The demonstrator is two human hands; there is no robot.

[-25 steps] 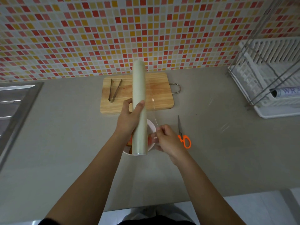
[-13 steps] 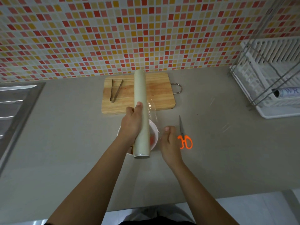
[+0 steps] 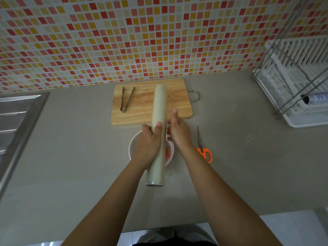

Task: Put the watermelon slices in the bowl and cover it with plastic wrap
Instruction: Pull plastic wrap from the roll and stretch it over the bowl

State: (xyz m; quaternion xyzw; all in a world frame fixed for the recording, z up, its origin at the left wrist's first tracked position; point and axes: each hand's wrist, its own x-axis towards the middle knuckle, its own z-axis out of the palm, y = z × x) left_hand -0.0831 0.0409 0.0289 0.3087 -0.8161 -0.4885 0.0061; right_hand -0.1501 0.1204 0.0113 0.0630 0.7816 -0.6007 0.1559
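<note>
My left hand (image 3: 149, 144) grips a long pale roll of plastic wrap (image 3: 158, 110), held lengthwise above a white bowl (image 3: 132, 148). A bit of red watermelon (image 3: 167, 152) shows in the bowl to the right of the roll; most of the bowl is hidden under my hand and the roll. My right hand (image 3: 178, 132) sits against the roll's right side with fingers spread along it. I cannot tell whether it pinches any film.
A wooden cutting board (image 3: 177, 103) with metal tongs (image 3: 126, 99) lies behind the bowl. Orange-handled scissors (image 3: 204, 150) lie right of the bowl. A steel sink (image 3: 16, 121) is at the left, and a white dish rack (image 3: 298, 89) stands at the right.
My right hand has moved up from beside the bowl to the roll's right side. The roll has tipped lower and flatter over the bowl.
</note>
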